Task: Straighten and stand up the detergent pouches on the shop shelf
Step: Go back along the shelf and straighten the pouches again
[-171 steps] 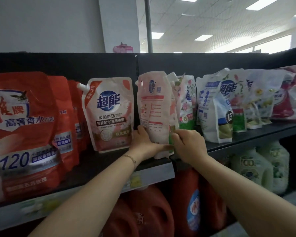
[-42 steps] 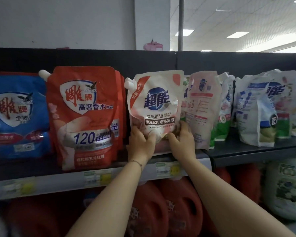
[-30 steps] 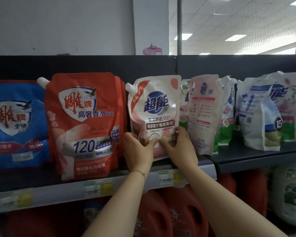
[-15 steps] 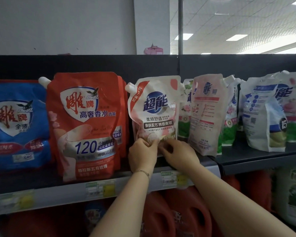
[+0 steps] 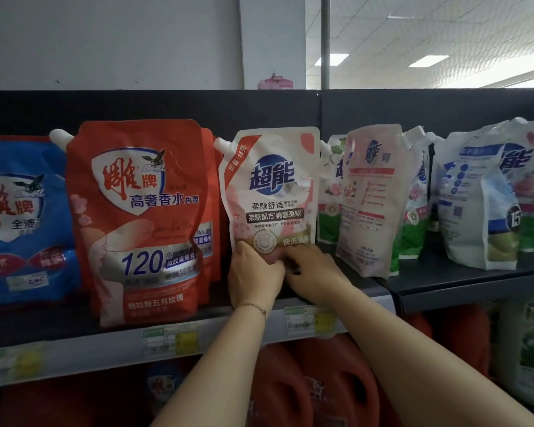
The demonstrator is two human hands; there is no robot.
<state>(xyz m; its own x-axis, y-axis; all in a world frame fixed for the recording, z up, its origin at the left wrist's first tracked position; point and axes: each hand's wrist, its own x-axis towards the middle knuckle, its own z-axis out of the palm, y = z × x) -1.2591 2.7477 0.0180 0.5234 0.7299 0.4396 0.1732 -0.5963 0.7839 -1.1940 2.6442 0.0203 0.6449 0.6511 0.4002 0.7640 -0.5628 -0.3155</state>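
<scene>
**Both hands grip base of pink-and-white pouch on detergent shelf**

A person's left hand and right hand are closed side by side on the bottom edge of a pink-and-white detergent pouch, thumbs pressed on its front face, the knuckles nearly touching. The pouch stands upright directly above the hands, front label facing out, its white spout at the upper corner on the left-hand side. A thin bracelet circles the left wrist.

Just beside the left hand, a large red pouch stands at the front edge of the shelf, with more red pouches behind it; farther out on that side is a blue pouch. Just beyond the right hand, a pale pink pouch leans with its back panel turned outward, and green-and-white pouches are crowded behind it. Farther to that side, a white-and-blue pouch slumps on a darker shelf section.

Below the forearms, price tags line the shelf edge, and red jugs fill the lower tier.
</scene>
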